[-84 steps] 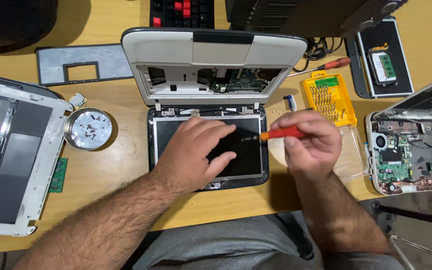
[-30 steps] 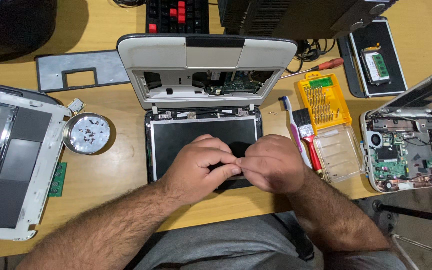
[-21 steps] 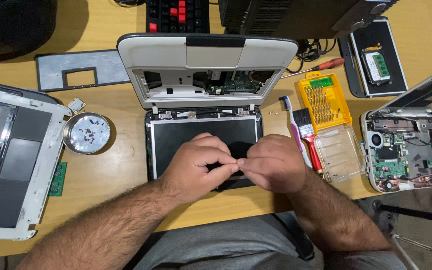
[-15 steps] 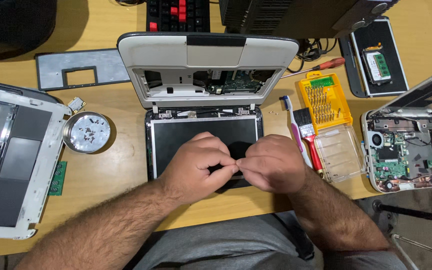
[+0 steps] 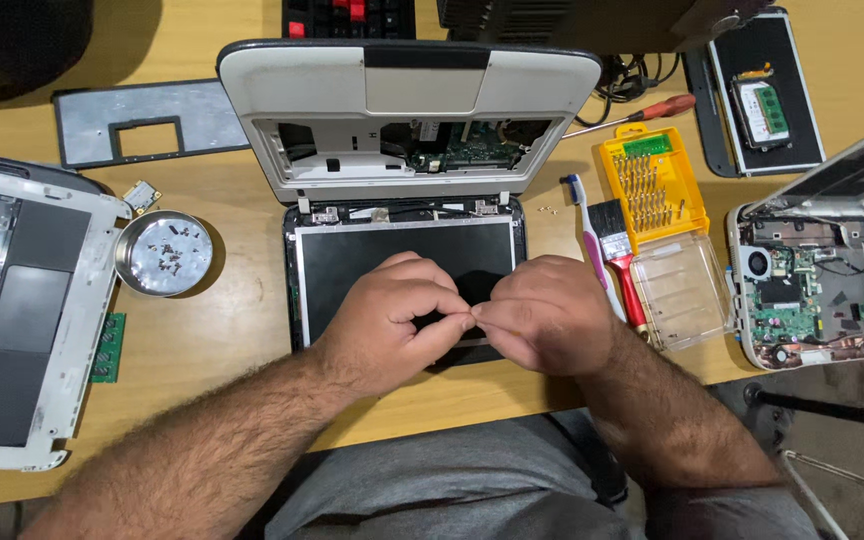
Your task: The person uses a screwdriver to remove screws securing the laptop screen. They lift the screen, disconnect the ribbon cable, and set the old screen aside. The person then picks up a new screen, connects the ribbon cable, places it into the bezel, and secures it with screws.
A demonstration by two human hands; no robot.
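At the far left of the desk lies an opened white laptop shell, its inside facing up, with a small green circuit strip just beside its right edge. Next to it stands a round metal tin holding loose screws, likely kept there so they do not roll off. Behind the tin lies a grey metal plate with a rectangular cut-out.

In the middle, a small white laptop sits opened flat, its gutted base away from the person and its dark screen panel nearest them. The left hand and right hand meet over the lower part of that panel, fingers pinched narrow and tip to tip, apparently on something tiny; what they hold cannot be told.

To the right lie a toothbrush and a red-handled paintbrush, then a yellow case of screwdriver bits with its clear lid open, all within the right hand's reach. A red-handled screwdriver lies behind. Farthest right sit another laptop with its circuit board exposed and a black cover carrying a memory module.
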